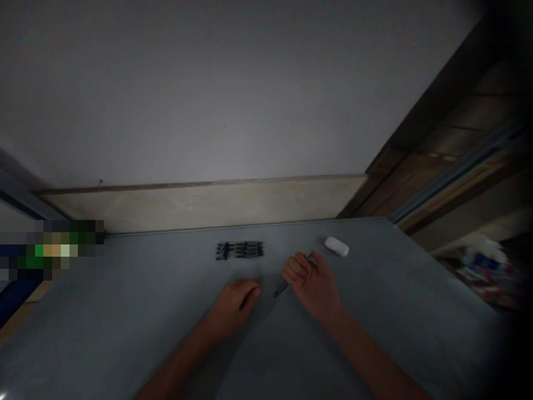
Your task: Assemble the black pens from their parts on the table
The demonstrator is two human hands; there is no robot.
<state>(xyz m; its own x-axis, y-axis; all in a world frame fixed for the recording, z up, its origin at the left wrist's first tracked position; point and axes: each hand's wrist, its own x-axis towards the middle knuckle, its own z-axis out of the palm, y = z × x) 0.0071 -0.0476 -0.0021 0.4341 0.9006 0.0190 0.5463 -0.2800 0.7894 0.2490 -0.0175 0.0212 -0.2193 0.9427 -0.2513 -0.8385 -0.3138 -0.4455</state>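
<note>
Right hand (310,283) grips a dark pen (280,289), fingers wrapped round its barrel; pen slants, lower end pointing toward the person's left, upper end poking out by the thumb. Left hand (237,303) is at the worktop (145,300), loosely curled, thumb toward the pen but apart from it; cannot tell if fully closed or if anything is inside. Beyond the left hand, several dark pens (252,250) lie side by side in a neat row, near the wall side, parallel; exact count hard to read. White rounded object (337,246) lies just beyond the right hand, off to its right, not touched. Pale skirting (208,204) runs behind the worktop, grey wall (216,100) above. Clutter (487,264) far right, blurred.
</note>
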